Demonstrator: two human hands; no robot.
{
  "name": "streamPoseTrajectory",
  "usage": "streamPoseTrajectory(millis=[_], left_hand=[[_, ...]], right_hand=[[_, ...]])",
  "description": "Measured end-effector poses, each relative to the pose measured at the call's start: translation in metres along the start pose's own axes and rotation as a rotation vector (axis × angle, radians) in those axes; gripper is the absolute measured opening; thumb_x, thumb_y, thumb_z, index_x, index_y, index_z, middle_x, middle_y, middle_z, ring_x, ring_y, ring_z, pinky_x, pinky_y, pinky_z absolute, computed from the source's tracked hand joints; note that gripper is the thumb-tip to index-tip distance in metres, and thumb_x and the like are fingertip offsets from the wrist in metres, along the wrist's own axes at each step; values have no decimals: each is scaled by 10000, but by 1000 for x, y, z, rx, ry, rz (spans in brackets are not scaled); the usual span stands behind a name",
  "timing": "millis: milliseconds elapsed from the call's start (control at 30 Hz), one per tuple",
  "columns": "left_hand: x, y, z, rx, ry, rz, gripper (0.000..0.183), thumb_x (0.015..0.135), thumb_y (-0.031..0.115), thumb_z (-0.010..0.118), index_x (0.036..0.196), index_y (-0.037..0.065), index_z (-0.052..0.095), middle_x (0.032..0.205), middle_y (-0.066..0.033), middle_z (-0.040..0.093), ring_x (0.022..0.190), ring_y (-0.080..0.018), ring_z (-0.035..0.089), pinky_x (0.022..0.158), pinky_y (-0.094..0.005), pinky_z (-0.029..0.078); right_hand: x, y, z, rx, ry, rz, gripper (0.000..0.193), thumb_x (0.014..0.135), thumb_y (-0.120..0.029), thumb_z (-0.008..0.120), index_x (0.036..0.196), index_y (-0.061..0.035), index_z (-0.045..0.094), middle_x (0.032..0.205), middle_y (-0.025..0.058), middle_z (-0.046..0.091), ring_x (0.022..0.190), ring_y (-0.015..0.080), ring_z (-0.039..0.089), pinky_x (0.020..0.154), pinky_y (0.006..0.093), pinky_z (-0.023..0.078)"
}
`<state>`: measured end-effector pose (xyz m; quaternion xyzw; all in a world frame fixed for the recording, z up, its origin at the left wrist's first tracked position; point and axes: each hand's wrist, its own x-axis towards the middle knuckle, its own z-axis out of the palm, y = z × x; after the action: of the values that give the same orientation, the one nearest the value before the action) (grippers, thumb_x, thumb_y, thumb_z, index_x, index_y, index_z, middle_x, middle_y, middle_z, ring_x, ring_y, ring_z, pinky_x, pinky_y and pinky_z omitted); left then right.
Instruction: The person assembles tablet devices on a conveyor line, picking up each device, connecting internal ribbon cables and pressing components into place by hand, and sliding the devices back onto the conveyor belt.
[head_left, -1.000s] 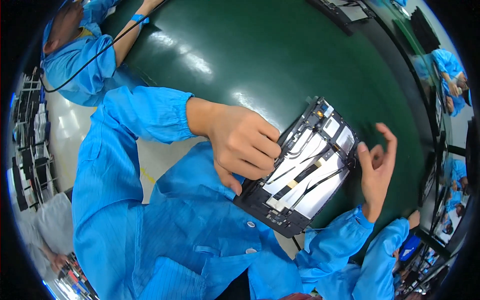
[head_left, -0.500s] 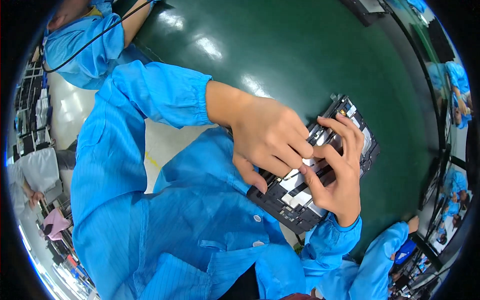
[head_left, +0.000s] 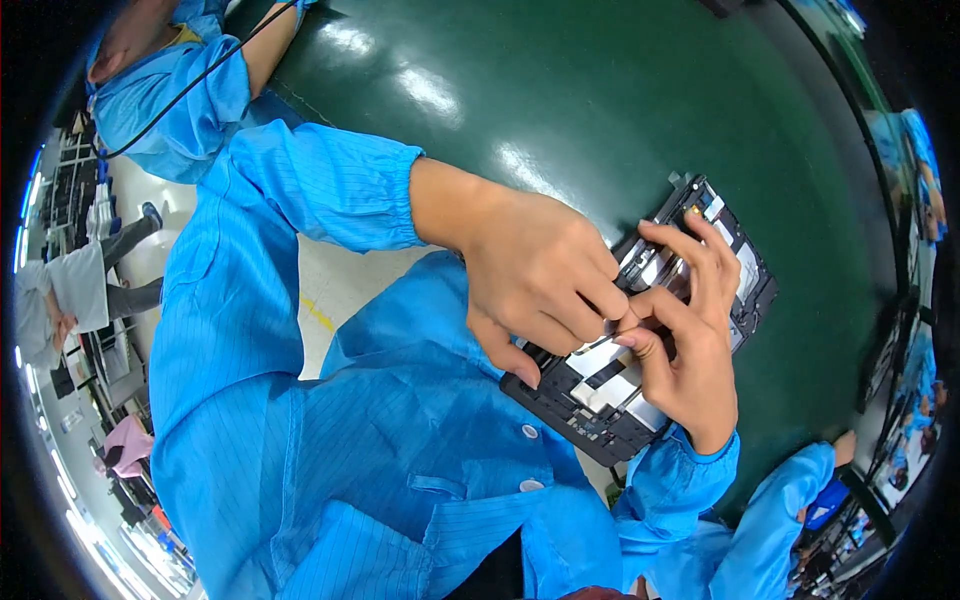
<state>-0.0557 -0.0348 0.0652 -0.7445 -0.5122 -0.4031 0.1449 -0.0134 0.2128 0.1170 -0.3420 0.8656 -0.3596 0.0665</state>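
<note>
A flat black electronic device chassis (head_left: 588,420), its inner side showing white panels and small parts, is held tilted in front of my blue smock. My left hand (head_left: 540,265) lies over its left part, with the thumb on the near left edge and the fingers curled inward. From the right, my right hand (head_left: 695,345) reaches across the chassis. Its thumb and index finger close together beside my left fingertips, over the middle of the device, while the other fingers rest near the far edge. What lies between the pinched fingertips is too small to make out.
A glossy dark green table (head_left: 600,110) lies beyond the device. At upper left, a co-worker's blue sleeve (head_left: 185,95) and a black cable (head_left: 200,80) are close to my left arm. Another blue sleeve (head_left: 770,520) is at lower right. A dark rail runs along the table's right side.
The chassis and my right hand appear slightly farther right in the view. My left hand stays almost in place, and both hands keep their fingers together over the device.
</note>
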Motion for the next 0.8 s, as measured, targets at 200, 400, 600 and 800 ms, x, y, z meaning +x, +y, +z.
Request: streamPoseTrajectory(millis=[200,400,600,800], left_hand=[[3,-2,-3,60,-24,9,474,960,401,754,641,103,569,717,-36,525,743,-246,632,555,-351,449],[5,-8,1,40,-28,49,477,1041,431,725,726,85,636,769,-55,563,686,-233,586,537,-343,381],[5,-17,-11,109,-37,-59,459,962,388,795,676,109,569,727,-32,523,743,-247,645,542,-361,479],[4,-21,-12,172,-27,-55,417,945,375,806,701,103,605,739,-18,550,740,-238,637,532,-343,477]], right_hand=[[1,6,4,-170,145,-23,114,820,-140,816,842,-90,716,1410,104,687,1491,410,486,1266,604,315],[2,8,0,-189,285,-111,103,833,-120,828,836,-95,728,1027,58,752,1284,325,670,1249,613,369],[2,13,3,-110,375,-114,120,806,-65,849,840,-86,736,858,61,712,1077,301,733,1195,599,449],[-2,17,4,-13,434,-167,183,817,19,834,934,-62,719,825,79,702,873,283,718,1154,589,496]])
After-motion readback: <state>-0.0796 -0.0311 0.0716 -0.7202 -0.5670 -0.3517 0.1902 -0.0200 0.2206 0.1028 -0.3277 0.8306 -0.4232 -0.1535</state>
